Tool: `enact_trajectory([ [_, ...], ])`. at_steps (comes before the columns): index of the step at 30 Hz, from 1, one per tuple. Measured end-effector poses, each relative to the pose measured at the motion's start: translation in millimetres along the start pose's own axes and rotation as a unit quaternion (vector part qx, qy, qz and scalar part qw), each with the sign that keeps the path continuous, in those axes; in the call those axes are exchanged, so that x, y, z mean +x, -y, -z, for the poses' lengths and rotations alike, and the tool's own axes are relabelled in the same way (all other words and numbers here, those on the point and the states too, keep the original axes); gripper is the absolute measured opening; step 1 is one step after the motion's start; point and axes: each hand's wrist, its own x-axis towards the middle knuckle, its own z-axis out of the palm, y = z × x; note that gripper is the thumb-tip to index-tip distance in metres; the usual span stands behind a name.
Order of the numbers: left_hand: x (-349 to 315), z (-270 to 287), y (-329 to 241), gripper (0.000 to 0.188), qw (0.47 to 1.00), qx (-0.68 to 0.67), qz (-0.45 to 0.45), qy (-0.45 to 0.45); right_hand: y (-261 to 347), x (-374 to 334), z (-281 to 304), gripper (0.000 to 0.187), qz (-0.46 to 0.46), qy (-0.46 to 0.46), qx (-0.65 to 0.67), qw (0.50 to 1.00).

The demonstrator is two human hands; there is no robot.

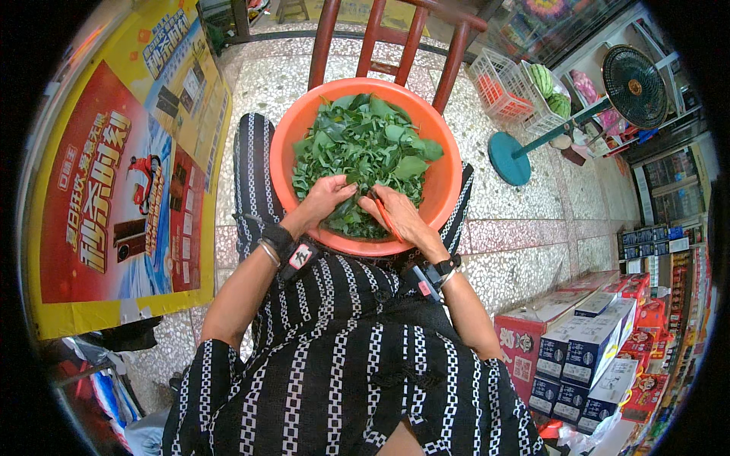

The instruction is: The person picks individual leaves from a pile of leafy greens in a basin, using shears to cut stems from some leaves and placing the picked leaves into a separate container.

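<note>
I see my left hand (328, 196) and right hand (397, 213), each grip closed on green leaves (365, 144) in the orange basin (445, 178) on my lap; yellow-red poster (114, 182) left, blue-white boxes (589, 353) stacked right

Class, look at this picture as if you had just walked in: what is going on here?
A seated person holds an orange basin of green leaves on their lap. Both hands are in the leaves at the near edge: the left hand grips a bunch of them, and the right hand holds a thin red tool. A red wooden chair stands just beyond the basin.
</note>
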Motion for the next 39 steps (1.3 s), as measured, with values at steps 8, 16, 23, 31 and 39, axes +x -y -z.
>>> enact_trajectory([
  [8, 0, 3, 8, 0.014, 0.999, 0.006, 0.028, -0.045, 14, -5, 3, 0.048, -0.043, -0.077, 0.075, 0.993],
  [16, -2, 8, 9, 0.021, 0.997, -0.062, 0.002, -0.034, 6, -5, 1, 0.051, -0.036, -0.015, -0.009, 0.999],
  [23, -2, 7, 8, 0.016, 0.998, 0.026, 0.046, -0.014, 14, -9, 7, 0.058, -0.050, 0.024, -0.027, 0.998],
  [31, 0, 14, 15, 0.014, 0.975, 0.177, -0.013, -0.133, 14, -10, 12, 0.064, -0.129, -0.011, -0.020, 0.991],
  [39, -1, 22, 2, 0.028, 0.858, 0.418, -0.178, -0.239, 4, -9, 13, 0.063, -0.117, -0.033, -0.040, 0.992],
])
